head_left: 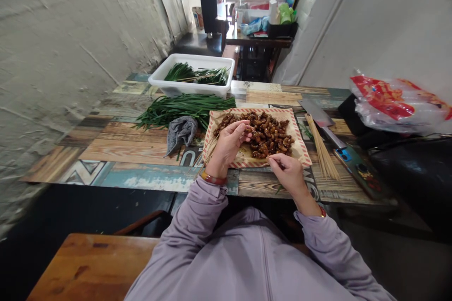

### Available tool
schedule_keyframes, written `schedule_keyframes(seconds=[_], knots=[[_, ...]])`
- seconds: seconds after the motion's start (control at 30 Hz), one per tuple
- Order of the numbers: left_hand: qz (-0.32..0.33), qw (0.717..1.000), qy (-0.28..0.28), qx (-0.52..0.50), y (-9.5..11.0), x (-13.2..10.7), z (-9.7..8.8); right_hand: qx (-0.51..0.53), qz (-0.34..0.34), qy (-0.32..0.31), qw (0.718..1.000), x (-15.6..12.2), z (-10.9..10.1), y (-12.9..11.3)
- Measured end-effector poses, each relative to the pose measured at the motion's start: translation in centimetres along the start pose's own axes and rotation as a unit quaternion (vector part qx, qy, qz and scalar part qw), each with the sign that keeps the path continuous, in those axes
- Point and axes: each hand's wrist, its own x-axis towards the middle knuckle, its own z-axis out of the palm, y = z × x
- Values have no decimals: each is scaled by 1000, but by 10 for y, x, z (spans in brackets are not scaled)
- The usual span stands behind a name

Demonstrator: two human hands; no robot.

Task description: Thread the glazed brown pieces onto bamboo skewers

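Glossy dark-brown pieces of food, perhaps meat, lie heaped on a tray lined with red-striped paper. Over the left part of the heap is my left hand, thumb and fingertips pinched together; a small brown piece may be between them. My right hand is closed in a pinch at the tray's near edge, and what it grips is too small to make out. Thin sticks stick out from the tray's left side beside my left wrist. Loose bamboo skewers lie in a bundle right of the tray.
Green chives and a grey cloth lie left of the tray. Behind them stands a white tub holding more greens. A cleaver, a phone and a plastic bag are at right. People are in the background.
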Motion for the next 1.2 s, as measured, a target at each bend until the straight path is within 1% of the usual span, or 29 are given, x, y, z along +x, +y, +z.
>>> schedule_keyframes(seconds=[0.1,0.2,0.3,0.5,0.7,0.9,1.03,1.2], knots=[[-2,1000,-8,-3,-1,1,-3,-2,2,2,1000,0,-1,-1],[-4,1000,19,-3,-3,2,-5,-1,-6,5,1000,-1,-2,-2],[-7,999,43,-7,-3,3,-7,0,-20,-7,1000,-2,-1,-2],[3,999,40,-10,-3,4,-6,-4,-32,-23,999,-1,1,0],[8,998,55,-5,-3,4,-7,-8,-42,-12,999,-1,0,-3],[16,997,78,0,-3,3,-8,-2,-52,-42,998,-2,2,-1],[21,997,71,15,-4,3,-9,-10,-52,-42,998,-3,4,1],[19,999,41,15,-4,2,-8,-12,-44,-35,998,-2,4,1]])
